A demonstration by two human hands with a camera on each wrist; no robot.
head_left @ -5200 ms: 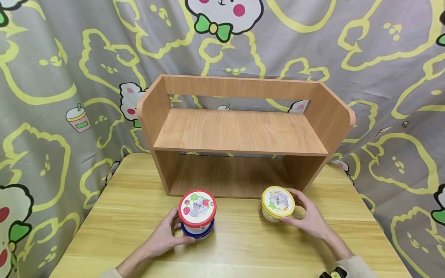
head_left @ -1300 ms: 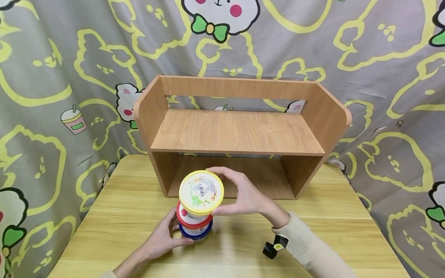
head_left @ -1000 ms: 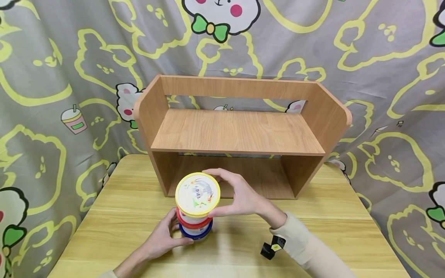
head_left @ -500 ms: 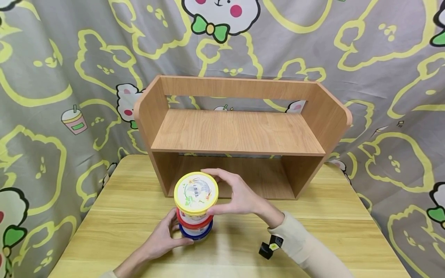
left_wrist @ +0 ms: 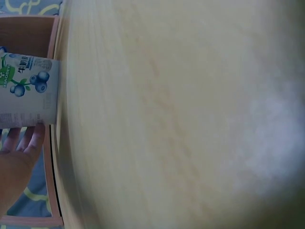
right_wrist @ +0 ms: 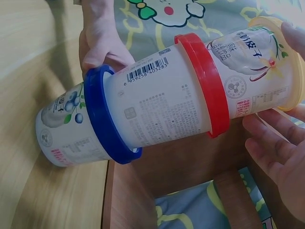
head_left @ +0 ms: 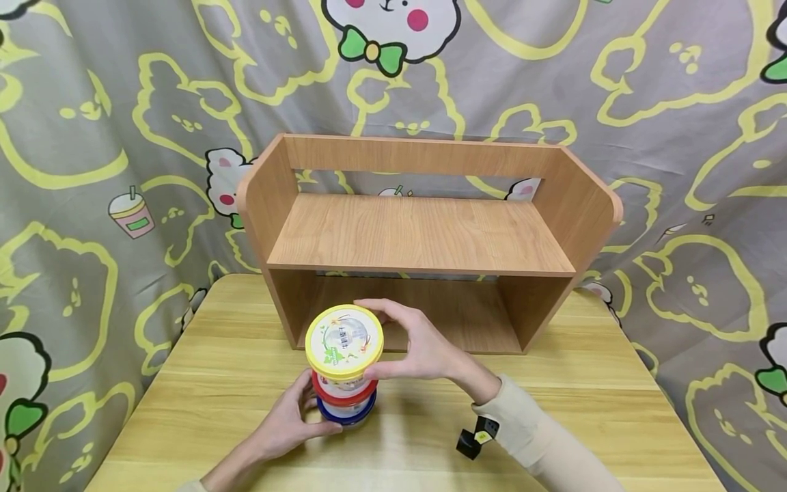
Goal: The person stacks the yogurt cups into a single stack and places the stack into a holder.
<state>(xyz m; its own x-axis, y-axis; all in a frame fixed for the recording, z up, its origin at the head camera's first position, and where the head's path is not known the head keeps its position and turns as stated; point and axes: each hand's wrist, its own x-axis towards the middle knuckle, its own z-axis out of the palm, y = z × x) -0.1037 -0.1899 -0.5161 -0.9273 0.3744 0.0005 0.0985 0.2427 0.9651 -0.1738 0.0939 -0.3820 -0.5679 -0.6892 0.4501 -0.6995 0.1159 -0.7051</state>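
Head cam shows three tubs stacked up, all capped, so whatever's inside is hidden. Bottom one is the blue-lidded tub [right_wrist: 71, 131], standing on the wooden table [head_left: 443, 437], with blueberries printed on its side in both wrist views. On it sits the red-lidded tub [right_wrist: 157, 95], with its barcode [right_wrist: 147, 71] facing the right wrist camera. Up top is the yellow-lidded tub [head_left: 344, 342], its base meeting the red lid.

Right hand [head_left: 418, 345] has the yellow one pinched around the rim, thumb on the near side and fingers round the back, so that tub is right in its grip. Left hand [head_left: 289, 413] is down low with thumb and fingers curved round the blue one, just under the red one. The whole stack's just in front of a two-tier wooden shelf unit [head_left: 418, 232], toward its left end.
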